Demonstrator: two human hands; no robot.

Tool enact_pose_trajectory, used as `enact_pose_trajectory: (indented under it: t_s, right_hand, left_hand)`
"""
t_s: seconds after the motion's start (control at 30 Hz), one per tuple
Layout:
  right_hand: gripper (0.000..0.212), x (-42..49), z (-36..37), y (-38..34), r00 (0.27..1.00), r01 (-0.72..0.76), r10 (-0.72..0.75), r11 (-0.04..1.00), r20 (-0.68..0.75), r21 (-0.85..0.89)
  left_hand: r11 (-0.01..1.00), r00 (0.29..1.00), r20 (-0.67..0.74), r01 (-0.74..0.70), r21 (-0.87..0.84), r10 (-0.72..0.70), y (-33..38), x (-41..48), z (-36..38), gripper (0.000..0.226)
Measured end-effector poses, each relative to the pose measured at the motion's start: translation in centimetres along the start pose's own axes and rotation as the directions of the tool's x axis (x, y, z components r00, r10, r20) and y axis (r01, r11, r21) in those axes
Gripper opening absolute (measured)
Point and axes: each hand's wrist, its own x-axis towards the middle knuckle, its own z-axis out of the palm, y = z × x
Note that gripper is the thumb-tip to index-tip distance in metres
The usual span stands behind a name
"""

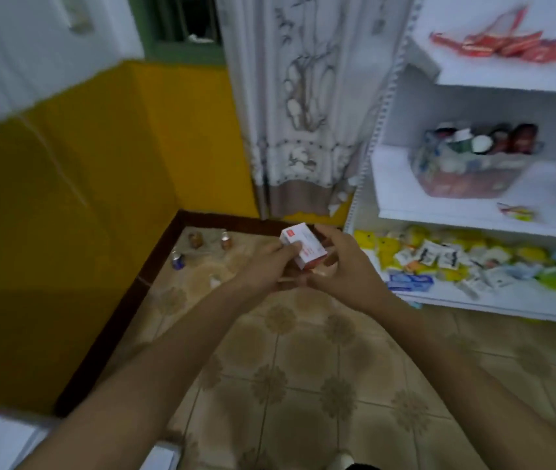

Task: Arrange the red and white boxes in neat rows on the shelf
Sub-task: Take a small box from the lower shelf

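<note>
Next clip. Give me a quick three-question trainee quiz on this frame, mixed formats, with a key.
1. True or false: the red and white box is already on the shelf unit.
2. Which hands touch the box? A) left hand only B) right hand only C) both
3. Fill in: the small cans stand on the ____ near the yellow wall.

Key: 1 false, it is held in front of the shelves; 2 C; 3 floor.
</note>
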Motion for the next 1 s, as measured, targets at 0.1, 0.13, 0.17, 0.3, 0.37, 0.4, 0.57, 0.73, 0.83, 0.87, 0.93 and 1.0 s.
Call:
enact_pose_trajectory:
  t_s: [0.1, 0.13, 0.17, 0.3, 0.37, 0.4, 0.57, 0.73, 0.83, 0.87, 0.93, 1.0]
  right_hand:
    - [0.093, -0.7, -8.0, 2.9, 1.0, 0.004, -0.004, 0.995, 0.002, 0.104]
    - [0.092, -0.8, -10.0, 3.3, 1.0, -0.001, 0.0, 0.992, 0.004, 0.123]
    - [0.091, -0.8, -11.6, 3.6, 1.0, -0.006, 0.006, 0.991, -0.002, 0.137]
    - [0.079, -1.9, -19.6, 6.8, 0.985, -0.028, 0.046, 0.994, -0.167, 0.109]
    - [0.072, -2.4, -22.6, 7.9, 0.966, -0.048, 0.07, 0.994, -0.248, 0.096]
    - [0.069, -2.6, -23.9, 8.4, 0.951, -0.049, 0.071, 0.996, -0.3, 0.08]
    - [0.063, -2.0, -29.4, 11.4, 0.784, -0.103, 0.097, 0.994, -0.614, 0.026]
    - [0.06, 0.3, -35.2, 15.3, 0.612, -0.186, 0.157, 0.981, -0.775, 0.052]
    - [0.07, 2.3, -39.5, 17.8, 0.621, -0.201, 0.095, 0.979, -0.778, -0.042]
    - [0.075, 3.0, -41.1, 18.6, 0.63, -0.209, 0.081, 0.975, -0.772, -0.069]
    - [0.079, 4.9, -44.5, 20.3, 0.629, -0.237, 0.06, 0.964, -0.775, -0.117]
    - [0.075, 6.8, -47.8, 22.1, 0.606, -0.269, 0.035, 0.949, -0.795, -0.163]
  left_hand:
    - [0.998, 0.991, 0.134, -0.001, 0.065, -0.008, 3.9, 3.1, 6.9, 0.028]
    - [0.996, 0.984, 0.179, -0.012, 0.093, -0.004, 4.9, 3.8, 8.5, 0.03]
    - [0.993, 0.975, 0.223, -0.03, 0.112, 0.004, 5.7, 4.5, 9.9, 0.032]
    - [0.99, 0.919, 0.394, -0.043, 0.134, -0.013, 9.1, 7.6, 17.9, 0.029]
    - [0.988, 0.898, 0.439, -0.046, 0.15, -0.025, 10.4, 9.1, 21.3, 0.028]
    - [0.986, 0.887, 0.46, -0.055, 0.155, -0.023, 10.9, 9.8, 23.1, 0.025]
    - [0.982, 0.835, 0.548, -0.146, 0.124, 0.055, 13.4, 13.2, 31.3, 0.027]
    - [0.971, 0.725, 0.664, -0.239, -0.012, 0.186, 16.0, 17.0, 38.9, 0.029]
    - [0.95, 0.678, 0.7, -0.311, -0.002, 0.224, 19.0, 20.8, 42.7, 0.024]
    - [0.937, 0.661, 0.711, -0.35, 0.01, 0.24, 20.2, 22.2, 43.9, 0.023]
    - [0.89, 0.605, 0.748, -0.454, 0.042, 0.273, 23.0, 25.0, 46.5, 0.022]
    - [0.84, 0.556, 0.777, -0.539, 0.068, 0.294, 25.5, 27.7, 49.3, 0.024]
